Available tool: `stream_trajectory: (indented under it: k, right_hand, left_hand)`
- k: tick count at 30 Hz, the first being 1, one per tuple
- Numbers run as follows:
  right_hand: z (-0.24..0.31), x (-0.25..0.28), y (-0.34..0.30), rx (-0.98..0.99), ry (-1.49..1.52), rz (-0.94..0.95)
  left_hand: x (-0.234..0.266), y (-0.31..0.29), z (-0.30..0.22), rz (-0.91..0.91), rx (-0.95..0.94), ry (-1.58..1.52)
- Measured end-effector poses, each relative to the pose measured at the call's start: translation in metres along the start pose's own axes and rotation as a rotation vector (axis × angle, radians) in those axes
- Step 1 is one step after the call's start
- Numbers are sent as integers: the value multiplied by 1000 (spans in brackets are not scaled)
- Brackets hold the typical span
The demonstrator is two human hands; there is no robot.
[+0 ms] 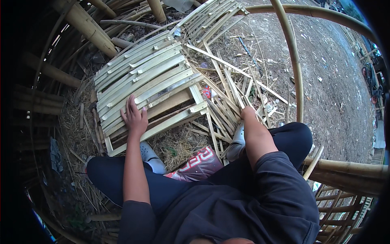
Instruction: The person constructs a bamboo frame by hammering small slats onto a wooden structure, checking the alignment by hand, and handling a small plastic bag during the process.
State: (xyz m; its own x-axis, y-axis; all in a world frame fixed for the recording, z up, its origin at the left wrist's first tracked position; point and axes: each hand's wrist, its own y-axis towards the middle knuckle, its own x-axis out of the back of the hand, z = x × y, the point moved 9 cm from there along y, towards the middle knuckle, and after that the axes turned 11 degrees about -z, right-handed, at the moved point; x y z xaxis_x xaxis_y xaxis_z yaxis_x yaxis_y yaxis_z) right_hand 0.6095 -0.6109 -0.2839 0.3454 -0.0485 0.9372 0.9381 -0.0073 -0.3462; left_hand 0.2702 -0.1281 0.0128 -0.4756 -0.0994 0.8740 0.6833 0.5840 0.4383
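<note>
Ground (333, 89) of bare, littered dirt spreads over the right side, with straw and scraps beneath the work. Thick bamboo poles (86, 28) stand at the upper left, and a slim bamboo pole (293, 61) rises at the right. Between the pole groups sits the slatted bamboo frame (148, 83), in front of the person and to the left, its pale strips lying side by side across side rails, with gaps between some of them. Beyond it is another slatted piece (211, 18). Loose bamboo strips (221, 110) lie in a crossed heap just right of the frame. A dark printed bag (199, 166) with red parts lies between a left clog (152, 157) and a right clog (236, 147). The left hand (135, 118) rests on the frame's near slats, its grip loose and fingers spread. The right hand (247, 112) is at the heap, mostly hidden; whether its grip holds a strip, I cannot tell.
</note>
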Motion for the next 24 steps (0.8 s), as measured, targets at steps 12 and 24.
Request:
stream_trajectory:
  k: [12,24]
  right_hand:
    - [44,46,-12,48,91,-292]
    - [147,219,6,192,484,-557]
  left_hand:
    - [2,-1,6,24,6,26]
    - [1,-2,8,-10,10,-11]
